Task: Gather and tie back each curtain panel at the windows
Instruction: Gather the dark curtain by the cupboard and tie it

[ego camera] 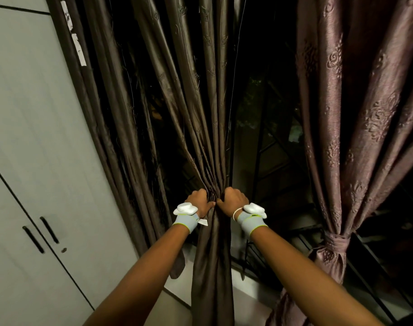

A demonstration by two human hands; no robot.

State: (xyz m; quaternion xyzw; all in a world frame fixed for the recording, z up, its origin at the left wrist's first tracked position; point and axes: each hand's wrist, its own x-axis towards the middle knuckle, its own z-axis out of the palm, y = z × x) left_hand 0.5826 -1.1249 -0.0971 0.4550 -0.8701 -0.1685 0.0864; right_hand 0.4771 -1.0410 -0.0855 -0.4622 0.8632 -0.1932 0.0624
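Head view: left hand [199,200] and right hand [233,200] both clench the gathered brown curtain panel [212,147] at mid-height, left of the already tied pink panel [337,241]. Step: gathering. Next, probably: bind the bunch.

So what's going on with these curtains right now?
A person is bunching the dark brown curtain panel at the window, the left hand and right hand gripping the gathered folds from either side. No tie shows around it yet. The pinkish curtain panel to the right is already knotted back with its tie.
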